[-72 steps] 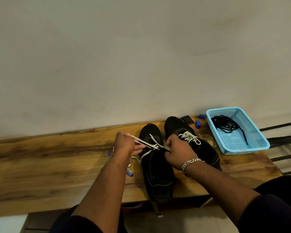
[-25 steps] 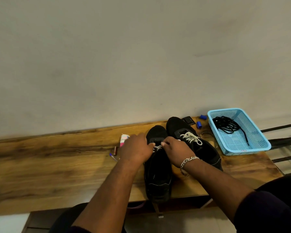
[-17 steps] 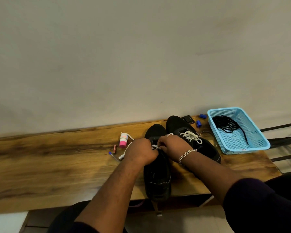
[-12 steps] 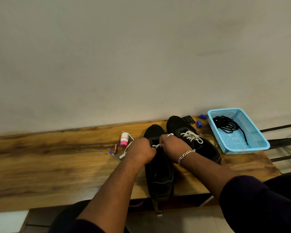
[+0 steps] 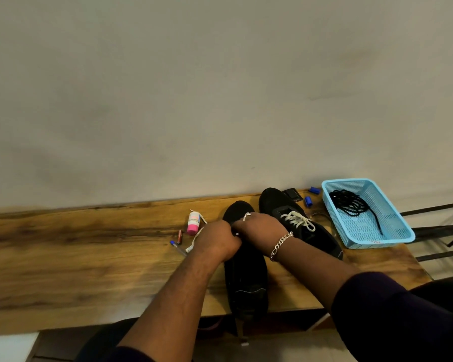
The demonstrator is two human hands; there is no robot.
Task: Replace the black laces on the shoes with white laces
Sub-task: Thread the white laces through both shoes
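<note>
two black shoes sit side by side near the back edge of the tabletop point(image 5: 89, 257), toward its right end. the right shoe point(image 5: 314, 231) already has a white lace point(image 5: 297, 220) tied in a bow. the left shoe point(image 5: 246, 278) is the one being worked on, and its heel hangs a little past the front edge.

the left hand point(image 5: 216, 240) and the right hand point(image 5: 259, 228) are close together, touching, on top of the left shoe where the lace holes are. both have fingers curled in, and it looks like they pinch the second white lace point(image 5: 195, 237), but the fingertips are hidden, so that is a guess. one loose end of this lace trails off to the left on the tabletop.

the lace is soft, light and floppy. it will bend and slide, so it is best held close to its hard little tip when poking it through a hole. the shoe is light too and may scoot, so one hand should press it down.

the old black laces point(image 5: 351, 205) lie in a blue basket point(image 5: 392, 239) at the right end of the tabletop. a small pink bottle point(image 5: 193, 223) stands left of the shoes.
</note>
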